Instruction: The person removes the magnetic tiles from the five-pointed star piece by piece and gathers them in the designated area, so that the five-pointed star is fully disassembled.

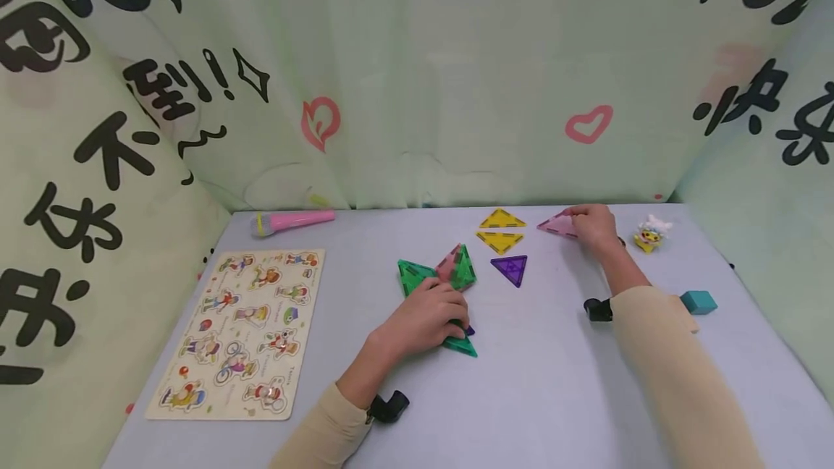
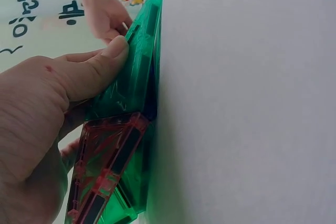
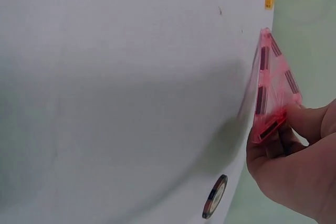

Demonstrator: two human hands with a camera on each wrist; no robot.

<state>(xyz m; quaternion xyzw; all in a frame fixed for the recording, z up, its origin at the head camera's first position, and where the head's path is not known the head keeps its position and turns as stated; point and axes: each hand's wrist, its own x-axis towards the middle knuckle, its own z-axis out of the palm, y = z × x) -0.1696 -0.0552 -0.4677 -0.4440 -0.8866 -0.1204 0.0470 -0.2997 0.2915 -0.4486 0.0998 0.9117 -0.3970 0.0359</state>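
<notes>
My left hand [image 1: 426, 315] grips a cluster of joined triangular magnetic tiles on the table. Green tiles [image 1: 414, 276] and a reddish-pink tile [image 1: 447, 265] stick out past its fingers; the palm hides the middle. In the left wrist view the thumb lies on a green tile [image 2: 131, 72], above a red translucent tile [image 2: 107, 156]. At the far edge, my right hand [image 1: 591, 229] pinches a pink triangular tile [image 3: 275, 85] by its short end, thumb on one face. Between the hands lie two yellow triangular tiles [image 1: 502, 219] and a purple one [image 1: 511, 270].
A picture puzzle board [image 1: 237, 335] lies at left, with a pink toy microphone [image 1: 296, 221] behind it. At right are a small toy figure [image 1: 650, 234] and a teal block [image 1: 698, 302]. A dark-rimmed disc [image 3: 215, 196] lies near the right hand. Printed curtains enclose the table.
</notes>
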